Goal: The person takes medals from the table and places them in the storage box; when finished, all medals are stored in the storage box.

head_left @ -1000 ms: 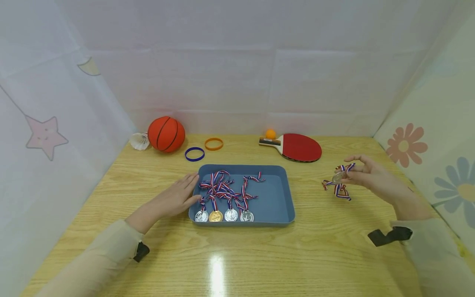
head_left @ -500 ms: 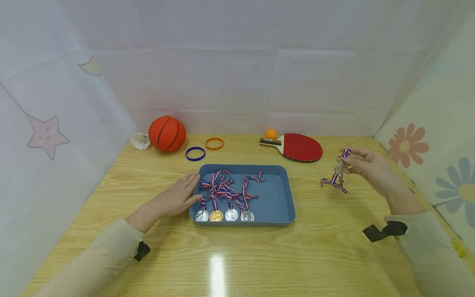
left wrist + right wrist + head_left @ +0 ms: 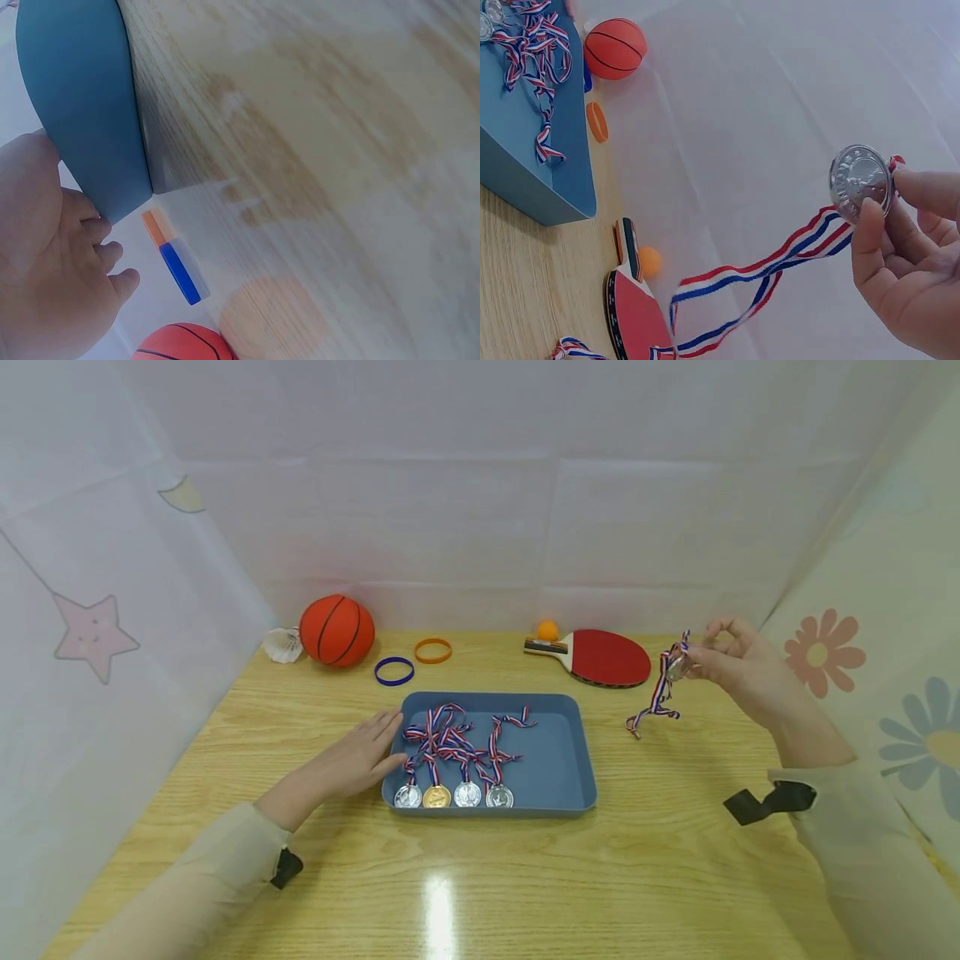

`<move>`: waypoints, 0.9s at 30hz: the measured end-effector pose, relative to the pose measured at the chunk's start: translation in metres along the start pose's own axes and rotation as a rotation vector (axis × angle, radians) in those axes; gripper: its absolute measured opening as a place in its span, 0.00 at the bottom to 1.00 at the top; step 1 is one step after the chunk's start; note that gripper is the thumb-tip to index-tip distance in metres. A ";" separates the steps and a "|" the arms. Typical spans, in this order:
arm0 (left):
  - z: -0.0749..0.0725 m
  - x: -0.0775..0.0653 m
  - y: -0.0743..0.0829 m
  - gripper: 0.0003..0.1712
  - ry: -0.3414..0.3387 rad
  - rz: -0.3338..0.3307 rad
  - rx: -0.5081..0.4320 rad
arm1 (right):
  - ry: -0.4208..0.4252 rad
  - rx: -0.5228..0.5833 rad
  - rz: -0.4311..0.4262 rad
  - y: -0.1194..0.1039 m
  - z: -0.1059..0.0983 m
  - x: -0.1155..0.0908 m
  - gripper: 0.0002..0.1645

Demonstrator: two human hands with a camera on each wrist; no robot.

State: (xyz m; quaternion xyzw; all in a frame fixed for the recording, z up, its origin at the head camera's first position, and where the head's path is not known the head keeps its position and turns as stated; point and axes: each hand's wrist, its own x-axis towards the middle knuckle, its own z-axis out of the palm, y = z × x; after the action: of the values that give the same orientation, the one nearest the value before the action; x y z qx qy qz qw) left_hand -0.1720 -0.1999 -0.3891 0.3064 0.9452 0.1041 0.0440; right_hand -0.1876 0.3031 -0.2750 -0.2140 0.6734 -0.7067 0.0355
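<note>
My right hand pinches a silver medal above the table, right of the red paddle. Its red, white and blue ribbon dangles down from it in loose loops. At the left end of the blue-grey tray, my left hand rests with straight fingers against the wall. Inside the tray several medals lie in a row along the front, a gold medal among silver ones. Their tangled ribbons spread behind them, and the tray's right part shows bare floor.
Behind the tray are a blue wristband, an orange wristband, a small basketball and a shuttlecock. A red table tennis paddle lies back right, an orange ball by its handle. Cloth walls enclose the table.
My right hand has risen and moved back with the medal, whose ribbon now hangs lower and further left. The left hand and the tray have stayed in place.
</note>
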 end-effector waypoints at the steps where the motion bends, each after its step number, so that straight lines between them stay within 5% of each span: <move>1: 0.000 0.000 0.000 0.39 0.004 0.002 -0.004 | -0.012 0.027 -0.016 0.000 0.001 0.001 0.08; 20: 0.001 0.001 -0.002 0.39 -0.003 -0.007 0.008 | -0.090 0.160 -0.018 -0.005 0.010 0.009 0.22; 27: 0.000 0.000 0.000 0.39 0.008 0.001 0.003 | -0.065 0.156 -0.020 -0.005 0.014 0.013 0.19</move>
State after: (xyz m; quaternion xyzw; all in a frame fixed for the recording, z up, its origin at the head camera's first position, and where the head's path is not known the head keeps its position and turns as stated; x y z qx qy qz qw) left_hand -0.1722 -0.1994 -0.3894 0.3063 0.9454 0.1040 0.0396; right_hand -0.1932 0.2866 -0.2667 -0.2405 0.6124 -0.7501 0.0669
